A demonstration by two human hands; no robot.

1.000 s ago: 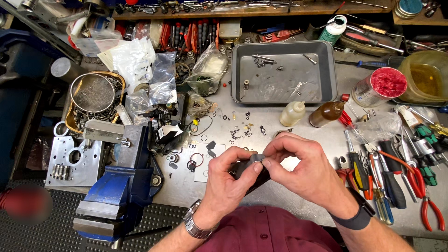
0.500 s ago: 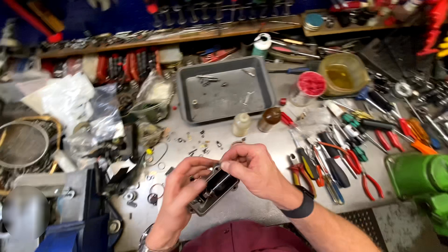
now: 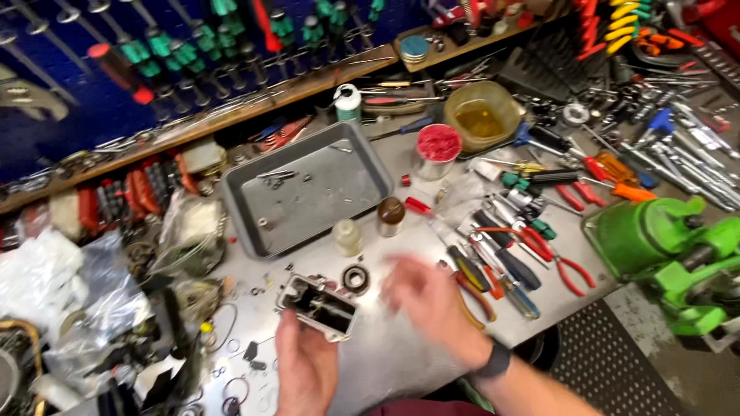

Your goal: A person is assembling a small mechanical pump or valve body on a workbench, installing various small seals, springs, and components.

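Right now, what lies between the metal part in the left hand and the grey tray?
In the head view, a small dark ring bearing and a pale little bottle lie between the metal part and the grey tray.

Counts on our bench

We count two hands of ours, the left hand [image 3: 304, 366] and the right hand [image 3: 428, 304], one metal housing [image 3: 317, 306], one grey metal tray [image 3: 308, 189], one round bearing [image 3: 355, 278], two small bottles, a pale bottle [image 3: 348, 237] and a brown-capped bottle [image 3: 391, 216], one red-topped jar [image 3: 437, 150], one amber tub [image 3: 479, 115], and one green vise [image 3: 671, 246].
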